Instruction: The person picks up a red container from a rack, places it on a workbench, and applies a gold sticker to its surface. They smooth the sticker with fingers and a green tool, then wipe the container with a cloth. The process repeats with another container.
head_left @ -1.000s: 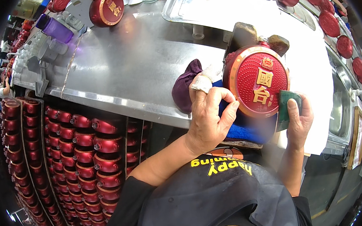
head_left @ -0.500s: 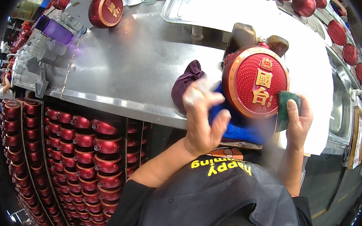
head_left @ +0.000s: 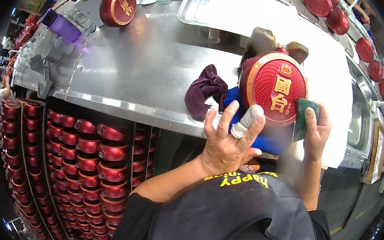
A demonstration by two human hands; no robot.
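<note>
A round, flat red bottle (head_left: 271, 90) with an orange-gold rim and raised gold characters leans face-up against two dark blocks (head_left: 260, 41) on a blue cloth (head_left: 267, 141). My right hand (head_left: 315, 127) pinches a dark green pad (head_left: 302, 121), whose edge lies against the bottle's lower right rim. My left hand (head_left: 230, 141) is spread just left of the bottle with nothing gripped, white wraps around some of its fingers. Beyond it a crumpled purple cloth (head_left: 203, 89) lies on the metal table (head_left: 137, 70).
Racks of red bottles (head_left: 91, 170) stand below the table on the left. Another red bottle (head_left: 118, 8) and a purple flask (head_left: 63, 26) are at the back left. A metal tray (head_left: 232, 6) sits at the back; white sheeting (head_left: 328, 80) covers the right side.
My left hand has come down and right, away from the purple cloth, with its fingers spread wider. My right hand keeps the green pad at the bottle's rim.
</note>
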